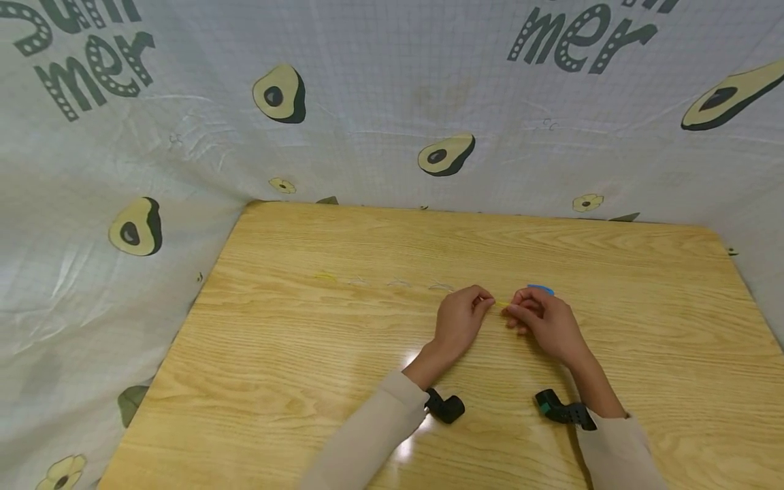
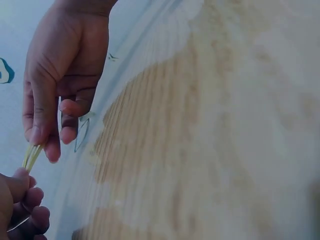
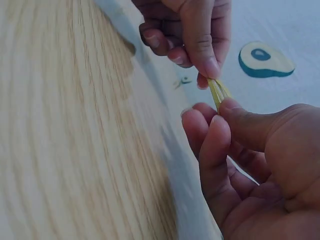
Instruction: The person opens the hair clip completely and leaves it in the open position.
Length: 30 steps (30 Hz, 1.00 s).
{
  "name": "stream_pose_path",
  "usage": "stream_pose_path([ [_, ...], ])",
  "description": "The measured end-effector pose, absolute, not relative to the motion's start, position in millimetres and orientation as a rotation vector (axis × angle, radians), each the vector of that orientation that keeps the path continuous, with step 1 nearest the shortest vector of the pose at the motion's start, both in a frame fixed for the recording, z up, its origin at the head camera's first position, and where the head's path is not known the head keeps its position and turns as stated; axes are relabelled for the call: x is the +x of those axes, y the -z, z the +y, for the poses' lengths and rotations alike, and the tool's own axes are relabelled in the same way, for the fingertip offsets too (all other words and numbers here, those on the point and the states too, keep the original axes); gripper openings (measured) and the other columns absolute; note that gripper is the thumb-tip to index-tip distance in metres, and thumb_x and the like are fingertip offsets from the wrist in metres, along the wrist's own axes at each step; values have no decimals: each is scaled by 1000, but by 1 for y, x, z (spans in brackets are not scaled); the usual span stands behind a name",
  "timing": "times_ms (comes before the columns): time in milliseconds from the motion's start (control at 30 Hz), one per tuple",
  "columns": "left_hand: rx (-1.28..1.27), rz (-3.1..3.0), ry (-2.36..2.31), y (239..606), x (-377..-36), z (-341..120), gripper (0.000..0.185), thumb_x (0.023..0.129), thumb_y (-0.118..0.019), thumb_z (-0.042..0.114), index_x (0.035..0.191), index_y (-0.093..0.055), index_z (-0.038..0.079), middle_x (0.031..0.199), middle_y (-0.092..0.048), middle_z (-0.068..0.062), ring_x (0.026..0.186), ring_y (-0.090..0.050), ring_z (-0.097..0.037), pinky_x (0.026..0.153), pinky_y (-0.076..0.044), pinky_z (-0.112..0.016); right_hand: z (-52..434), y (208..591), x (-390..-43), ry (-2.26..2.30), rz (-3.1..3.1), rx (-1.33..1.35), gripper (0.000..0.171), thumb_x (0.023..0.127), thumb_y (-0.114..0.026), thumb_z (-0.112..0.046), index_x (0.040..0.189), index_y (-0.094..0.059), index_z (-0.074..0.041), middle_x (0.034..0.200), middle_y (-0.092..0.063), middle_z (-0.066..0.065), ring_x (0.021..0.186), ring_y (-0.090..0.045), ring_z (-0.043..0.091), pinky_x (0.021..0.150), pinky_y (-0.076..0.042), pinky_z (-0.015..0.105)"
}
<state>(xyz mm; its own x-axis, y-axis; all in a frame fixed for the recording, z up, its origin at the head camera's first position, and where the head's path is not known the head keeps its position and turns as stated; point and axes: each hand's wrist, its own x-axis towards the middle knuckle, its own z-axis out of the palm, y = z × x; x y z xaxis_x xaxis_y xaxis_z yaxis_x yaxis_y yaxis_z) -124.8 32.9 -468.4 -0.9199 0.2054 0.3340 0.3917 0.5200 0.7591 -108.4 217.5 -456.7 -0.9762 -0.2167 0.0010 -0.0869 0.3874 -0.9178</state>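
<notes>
Between my two hands runs a short bundle of thin yellow strands, its exact kind too small to tell. My left hand pinches one end between thumb and forefinger. The other end is pinched by my right hand, thumb against forefinger, with the remaining fingers loosely bent. Both hands are over the wooden table, and the fingertips hide the strands' ends. Just behind the right hand lies a blue curved strip, partly covered by it. Thin white strands lie beside the left hand's knuckles.
Further left along the same row are more white strands, a small whitish piece and a yellow piece. The wooden table meets a printed cloth at its back and left edges. Black cameras sit at both wrists.
</notes>
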Motion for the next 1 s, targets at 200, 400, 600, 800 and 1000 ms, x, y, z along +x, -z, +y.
stream_pose_path([
  [200,-560,-2578,1364,465,-117,21,6,90,-68,16,89,-70,11,69,-60,6,55,-45,1,52,-36,-14,213,453,-100,1731,2445,-287,14,96,-59,-13,100,-56,0,92,-69,17,77,-68,24,62,-54,32],
  [400,-597,-2589,1392,461,-110,12,6,91,-67,15,89,-69,10,66,-57,6,54,-43,1,50,-36,-14,207,453,-94,1795,2385,-305,14,96,-59,-12,101,-56,1,90,-69,17,75,-66,25,63,-54,32],
  [600,-624,-2603,1472,463,-104,2,7,92,-65,13,90,-69,7,67,-58,4,56,-44,-1,52,-36,-15,199,461,-89,1851,2318,-317,17,96,-58,-13,102,-55,3,89,-67,19,74,-65,25,64,-54,31],
  [800,-650,-2642,1473,467,-95,-8,10,94,-61,13,92,-68,6,68,-60,0,57,-46,-1,55,-38,-14,192,469,-82,1896,2261,-295,19,95,-61,-14,101,-56,3,87,-68,18,73,-66,24,63,-53,30],
  [1000,-639,-2630,1516,472,-84,-15,10,96,-59,12,94,-66,5,71,-62,0,59,-49,-1,55,-42,-15,186,473,-74,1925,2203,-268,23,93,-64,-15,102,-56,5,89,-69,19,75,-67,26,64,-54,32],
])
